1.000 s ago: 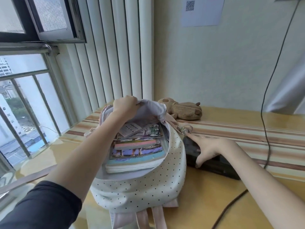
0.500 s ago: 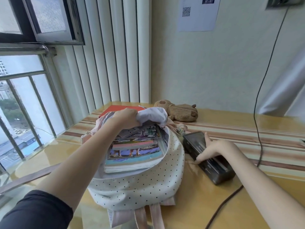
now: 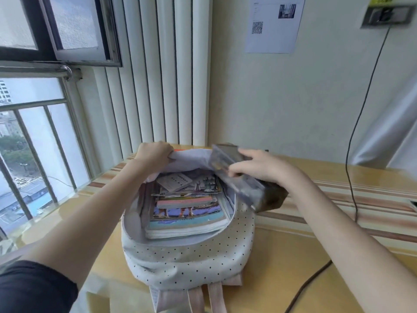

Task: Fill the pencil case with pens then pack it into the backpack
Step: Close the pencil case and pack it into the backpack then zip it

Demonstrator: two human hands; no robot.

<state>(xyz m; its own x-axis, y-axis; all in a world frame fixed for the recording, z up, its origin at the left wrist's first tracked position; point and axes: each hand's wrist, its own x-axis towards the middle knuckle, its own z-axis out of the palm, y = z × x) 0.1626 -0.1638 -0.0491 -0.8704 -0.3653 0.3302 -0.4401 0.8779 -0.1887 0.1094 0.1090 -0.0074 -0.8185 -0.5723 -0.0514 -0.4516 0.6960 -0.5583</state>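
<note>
Home study, desk (image 3: 316, 256), barred window (image 3: 33, 136)

The pencil case (image 3: 246, 177) is a dark, translucent box, blurred, held tilted in the air over the right rim of the backpack's mouth, its far end higher than its near end. The backpack (image 3: 187, 258) is white with small black dots and pale pink straps; it lies on the bench (image 3: 316, 279) with its top gaping open, showing a stack of books (image 3: 187, 213) inside.

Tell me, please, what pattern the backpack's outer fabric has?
Small black dots on white fabric, across the backpack, clearest in the head view.
</note>
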